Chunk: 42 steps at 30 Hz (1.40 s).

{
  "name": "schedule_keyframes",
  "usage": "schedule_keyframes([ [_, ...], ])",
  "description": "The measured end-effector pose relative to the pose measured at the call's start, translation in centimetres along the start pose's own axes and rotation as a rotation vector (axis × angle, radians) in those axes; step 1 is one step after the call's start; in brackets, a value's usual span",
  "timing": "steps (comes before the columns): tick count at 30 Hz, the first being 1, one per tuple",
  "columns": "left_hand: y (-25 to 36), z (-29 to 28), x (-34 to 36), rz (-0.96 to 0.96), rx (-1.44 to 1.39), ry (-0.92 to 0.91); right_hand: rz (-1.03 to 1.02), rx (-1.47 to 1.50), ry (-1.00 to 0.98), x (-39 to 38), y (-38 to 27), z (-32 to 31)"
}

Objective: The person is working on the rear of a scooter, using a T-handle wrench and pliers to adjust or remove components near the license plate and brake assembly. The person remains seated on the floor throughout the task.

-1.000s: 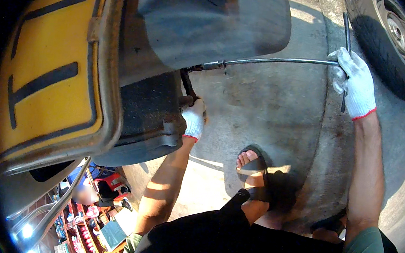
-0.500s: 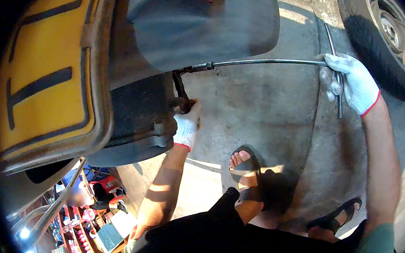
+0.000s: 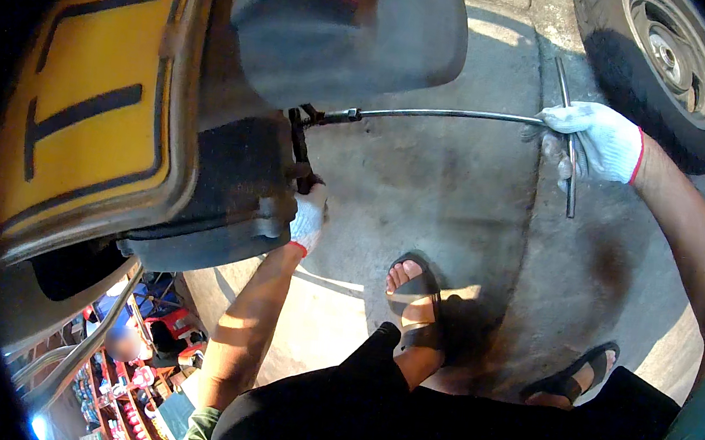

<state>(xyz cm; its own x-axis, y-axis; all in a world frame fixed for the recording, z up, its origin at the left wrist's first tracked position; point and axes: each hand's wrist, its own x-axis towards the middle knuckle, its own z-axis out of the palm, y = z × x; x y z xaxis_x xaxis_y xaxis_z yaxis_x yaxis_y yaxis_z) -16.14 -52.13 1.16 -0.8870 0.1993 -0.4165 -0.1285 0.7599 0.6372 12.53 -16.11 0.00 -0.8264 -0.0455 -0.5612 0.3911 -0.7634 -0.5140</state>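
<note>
In a white knit glove, my right hand (image 3: 600,145) is closed at the head of a T-handle socket wrench (image 3: 454,114). Its crossbar passes through my grip, and its long shaft runs left to a socket end at a dark metal fitting under the vehicle's rear. My left hand (image 3: 308,219), also gloved, is closed around the lower end of a dark metal bar (image 3: 299,152) that hangs down from that fitting. Part of the left fingers is hidden behind the bar and the vehicle. Directly left of the bar is a black housing (image 3: 238,181).
A yellow plate (image 3: 91,96) with black markings and a grey guard (image 3: 359,45) crowd the upper left. A wheel with a tyre (image 3: 624,84) lies at upper right. My sandalled feet stand on concrete (image 3: 455,195). Lower left, a person is near shelves (image 3: 134,410) of goods.
The wrench's handle end has shifted left and slightly down in view with my right hand, while my right elbow has swung outward. My left hand still grips the bar.
</note>
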Motion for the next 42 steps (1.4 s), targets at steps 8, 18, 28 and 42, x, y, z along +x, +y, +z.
schedule_keyframes([
  [8, -3.6, -1.8, 3.6, -0.12, -0.28, -0.124, -0.073, -0.006, -0.091, 0.9, 0.4, -0.6],
  [18, -0.1, -0.9, -0.4, 0.003, -0.079, -0.022, -0.242, -0.641, 0.014, 0.9, 0.0, 0.5],
  [28, -0.1, -0.3, 0.1, -0.07, -0.026, 0.037, -1.147, -1.631, 0.565, 1.0, 1.3, -0.7],
  [42, -0.1, -0.1, 0.0, -0.07, -0.028, -0.038, -0.032, 0.301, -0.005, -0.1, 1.6, -2.2],
])
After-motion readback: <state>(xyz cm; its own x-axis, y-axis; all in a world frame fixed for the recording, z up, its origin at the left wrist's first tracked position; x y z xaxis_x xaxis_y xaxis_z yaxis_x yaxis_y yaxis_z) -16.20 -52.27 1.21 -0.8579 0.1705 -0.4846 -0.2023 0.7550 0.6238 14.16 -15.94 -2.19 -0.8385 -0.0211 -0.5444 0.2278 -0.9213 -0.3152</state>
